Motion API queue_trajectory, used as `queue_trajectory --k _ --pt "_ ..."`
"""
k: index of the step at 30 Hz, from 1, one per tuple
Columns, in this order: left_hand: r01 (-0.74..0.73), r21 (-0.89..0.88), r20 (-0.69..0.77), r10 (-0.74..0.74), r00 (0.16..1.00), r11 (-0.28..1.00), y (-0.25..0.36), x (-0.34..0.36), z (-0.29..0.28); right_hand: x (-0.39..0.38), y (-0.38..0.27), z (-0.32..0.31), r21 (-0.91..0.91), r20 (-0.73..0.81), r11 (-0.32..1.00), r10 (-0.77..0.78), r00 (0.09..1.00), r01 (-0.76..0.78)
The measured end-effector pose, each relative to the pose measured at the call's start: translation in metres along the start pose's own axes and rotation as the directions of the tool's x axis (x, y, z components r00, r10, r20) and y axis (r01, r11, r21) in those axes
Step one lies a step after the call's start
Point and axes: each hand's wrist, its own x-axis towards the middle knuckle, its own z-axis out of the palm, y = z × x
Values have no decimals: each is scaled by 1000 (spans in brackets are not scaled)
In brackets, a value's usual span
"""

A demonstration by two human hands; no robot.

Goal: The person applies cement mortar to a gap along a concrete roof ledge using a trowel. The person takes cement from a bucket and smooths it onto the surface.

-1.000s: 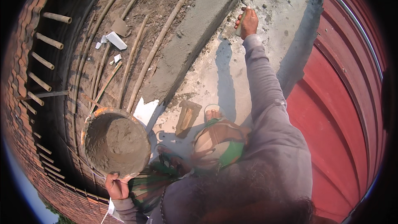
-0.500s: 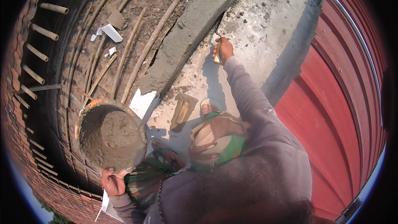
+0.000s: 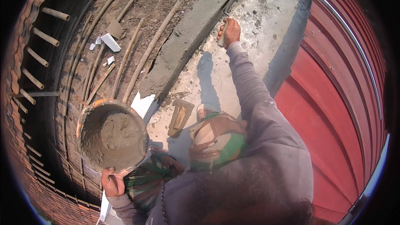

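Trowel with a pale handle and bent metal neck [image 3: 221, 40] is sitting firmly in my closed right hand [image 3: 232, 32] at 1 o'clock, beside a long grey mortar-coated ledge [image 3: 183, 54].
My left hand [image 3: 112, 183], between 7 and 8 o'clock, is gripping the near rim of a round, orange-edged bucket [image 3: 82, 116] at 8 o'clock, which is holding wet grey-brown mortar [image 3: 120, 131]. Pale bamboo poles [image 3: 165, 26] are running toward 11 o'clock; ribbed red sheeting [image 3: 329, 100] is spreading at 3 o'clock.

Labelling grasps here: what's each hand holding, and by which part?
Right hand: trowel-like tool, by its pale handle. Left hand: bucket, by its near rim.
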Motion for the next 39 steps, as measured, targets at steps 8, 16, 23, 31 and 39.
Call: queue_trajectory --k 8,16,23,31,39 --pt "-51 -11 34 52 998 999 -4 3 10 56 11 -32 238 2 947 219 976 -213" --pt "-149 -24 75 151 986 989 -17 -2 -1 -151 16 6 73 171 973 205 964 -220" --pt "-173 22 117 169 979 985 -15 -3 30 -237 -110 -15 -535 557 735 -63 828 415" --pt "-232 165 158 206 966 959 -25 2 41 -328 -156 90 -287 882 -258 304 359 923" --pt "-432 374 295 337 894 820 -42 8 26 -361 -102 172 -61 810 -335 533 243 940"
